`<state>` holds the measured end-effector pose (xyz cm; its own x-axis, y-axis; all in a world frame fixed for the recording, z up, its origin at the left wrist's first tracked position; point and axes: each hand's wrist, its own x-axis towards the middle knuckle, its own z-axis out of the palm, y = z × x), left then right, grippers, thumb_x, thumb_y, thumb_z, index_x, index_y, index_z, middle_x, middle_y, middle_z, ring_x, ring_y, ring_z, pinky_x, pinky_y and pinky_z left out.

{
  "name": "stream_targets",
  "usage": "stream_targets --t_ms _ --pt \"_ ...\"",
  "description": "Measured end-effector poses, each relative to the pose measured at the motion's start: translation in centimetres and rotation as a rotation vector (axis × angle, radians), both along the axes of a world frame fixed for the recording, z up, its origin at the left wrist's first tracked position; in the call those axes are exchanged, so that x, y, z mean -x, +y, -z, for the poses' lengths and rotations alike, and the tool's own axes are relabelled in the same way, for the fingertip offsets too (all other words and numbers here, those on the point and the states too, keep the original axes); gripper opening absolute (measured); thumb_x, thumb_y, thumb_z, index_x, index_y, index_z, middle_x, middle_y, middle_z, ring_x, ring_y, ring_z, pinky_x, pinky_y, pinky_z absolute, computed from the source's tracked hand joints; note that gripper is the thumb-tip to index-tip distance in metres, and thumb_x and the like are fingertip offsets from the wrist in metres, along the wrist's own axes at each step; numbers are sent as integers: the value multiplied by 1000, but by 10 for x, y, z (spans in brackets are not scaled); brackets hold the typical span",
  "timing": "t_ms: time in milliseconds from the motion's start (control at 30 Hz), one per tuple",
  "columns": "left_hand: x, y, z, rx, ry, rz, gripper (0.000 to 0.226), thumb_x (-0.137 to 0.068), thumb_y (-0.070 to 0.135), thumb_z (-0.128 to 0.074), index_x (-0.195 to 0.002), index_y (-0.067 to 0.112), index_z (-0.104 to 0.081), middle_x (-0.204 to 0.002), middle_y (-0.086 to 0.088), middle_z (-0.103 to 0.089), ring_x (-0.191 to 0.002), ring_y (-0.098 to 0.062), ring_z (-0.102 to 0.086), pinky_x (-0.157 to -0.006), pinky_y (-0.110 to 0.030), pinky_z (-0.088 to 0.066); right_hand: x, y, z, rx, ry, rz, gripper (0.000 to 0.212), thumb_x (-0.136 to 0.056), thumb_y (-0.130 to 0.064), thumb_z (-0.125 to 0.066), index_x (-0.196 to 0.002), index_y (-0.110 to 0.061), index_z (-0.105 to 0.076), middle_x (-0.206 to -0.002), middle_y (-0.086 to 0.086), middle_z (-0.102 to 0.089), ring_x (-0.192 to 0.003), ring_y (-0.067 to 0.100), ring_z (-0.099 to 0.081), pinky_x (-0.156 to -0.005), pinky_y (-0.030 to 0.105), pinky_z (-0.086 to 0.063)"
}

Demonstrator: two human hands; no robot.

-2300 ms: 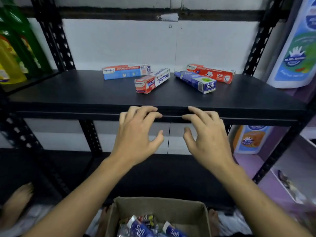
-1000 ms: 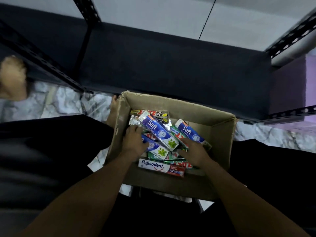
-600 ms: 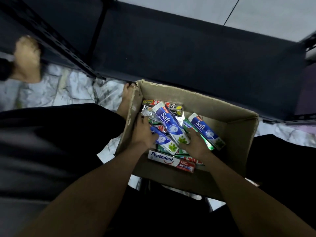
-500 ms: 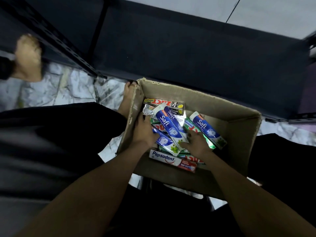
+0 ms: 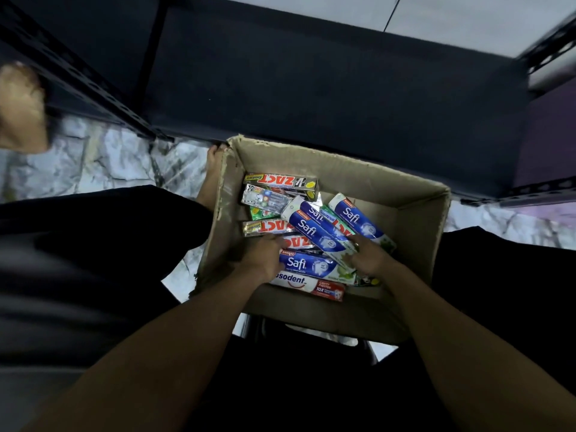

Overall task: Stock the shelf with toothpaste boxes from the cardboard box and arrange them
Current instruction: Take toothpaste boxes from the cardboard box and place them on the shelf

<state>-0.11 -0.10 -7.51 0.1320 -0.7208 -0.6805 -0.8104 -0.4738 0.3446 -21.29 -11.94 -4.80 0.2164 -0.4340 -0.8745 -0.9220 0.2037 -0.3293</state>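
Room: pale wall (image 5: 467, 23) up top, marble-look floor (image 5: 103, 157) lower down, pretty dim overall.
Toothpaste boxes (image 5: 358, 218): all down inside the cardboard box (image 5: 414, 232), jumbled in a heap, Safi, Zact and Pepsodent mixed every which way.
Right hand (image 5: 371, 260): curled round the near end of the top Safi box (image 5: 314, 233), so gripping it by the look of it.
Left hand (image 5: 265, 260): down in the near-left of the heap, fingers right by a Zact box (image 5: 269, 227); gripping or just resting there, can't tell tbh.
Done: judging from this view, only the picking-up stage, no box lifted clear yet.
Left: pretty much the whole load to pull out, carry over and line up neatly, probably a good few trips.
Shelf (image 5: 311, 88): dark board of a black metal rack, just behind the cardboard box, perforated upright (image 5: 78, 79) off to the left.
Around: black-clothed legs (image 5: 93, 260) either side of the cardboard box, one bare foot (image 5: 213, 169) touching its left wall, another foot (image 5: 21, 110) well apart at the far left edge.
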Motion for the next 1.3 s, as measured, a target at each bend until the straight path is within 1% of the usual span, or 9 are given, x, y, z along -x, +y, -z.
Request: stream_targets --t_ms 100,367,533,667,833,1000,1100,1233,1300 --pt "-3 6 4 -8 -66 31 60 -83 33 -73 -138 25 -52 -144 -5 -46 -131 -27 -42 -109 -38 -37 9 4 -1 -10 -7 42 54 -95 -13 -56 -146 -17 -37 -141 11 -48 -121 27 -54 -95 41 -52" --pt "-2 1 5 -93 23 -5 61 -80 28 -79 -130 13 -48 -136 -10 -56 -122 -28 -54 -102 -39 -45 21 11 -9 45 -56 -83 70 -88 -23 -71 -148 -18 -35 -148 9 -43 -131 26 -47 -104 35 -44" --pt "-8 -1 1 -107 44 74 67 -71 40 -84 -127 18 -53 -133 -8 -51 -117 -27 -54 -99 -41 -47 25 7 -13 36 -73 -89 64 -92 -24 -66 -148 -19 -36 -145 10 -47 -126 25 -52 -99 33 -47" --pt "-11 0 -3 -137 127 92 57 -68 49 -84 -115 26 -62 -131 -6 -53 -115 -23 -54 -98 -37 -48 23 7 -20 79 -55 -96 61 -91 -28 -66 -146 -20 -39 -141 10 -51 -121 25 -55 -88 28 -47" --pt "-8 -7 -29 -110 321 -133 42 -82 19 -80 -113 19 -51 -123 -11 -61 -104 -24 -62 -88 -39 -55 19 3 -42 269 -28 -177 56 -92 -28 -64 -143 -18 -42 -139 11 -53 -120 27 -55 -92 30 -46" --pt "-10 -18 -65 28 342 -39 56 -89 27 -73 -139 23 -50 -143 -2 -52 -123 -19 -53 -100 -29 -45 22 2 -71 336 -162 -204 54 -95 -23 -58 -144 -35 -39 -135 5 -57 -104 21 -62 -84 31 -52" --pt "-19 -23 -93 26 321 18 44 -90 28 -71 -133 25 -60 -137 0 -56 -110 -16 -59 -87 -25 -48 24 -1 -92 388 -248 -203 57 -94 -23 -58 -144 -45 -40 -126 2 -63 -91 15 -66 -80 28 -53" --pt "-34 -34 -145 94 256 121 37 -88 33 -72 -125 32 -66 -131 5 -61 -113 -11 -58 -95 -22 -46 28 -11 -138 443 -370 -164 53 -96 -22 -59 -134 -56 -46 -101 -8 -73 -68 3 -66 -65 24 -55" --pt "-44 -37 -173 127 258 135 36 -89 36 -71 -124 34 -66 -130 7 -63 -109 -7 -60 -87 -14 -47 28 -15 -168 486 -421 -179 49 -97 -23 -57 -132 -56 -48 -92 -7 -74 -62 5 -64 -61 28 -55"
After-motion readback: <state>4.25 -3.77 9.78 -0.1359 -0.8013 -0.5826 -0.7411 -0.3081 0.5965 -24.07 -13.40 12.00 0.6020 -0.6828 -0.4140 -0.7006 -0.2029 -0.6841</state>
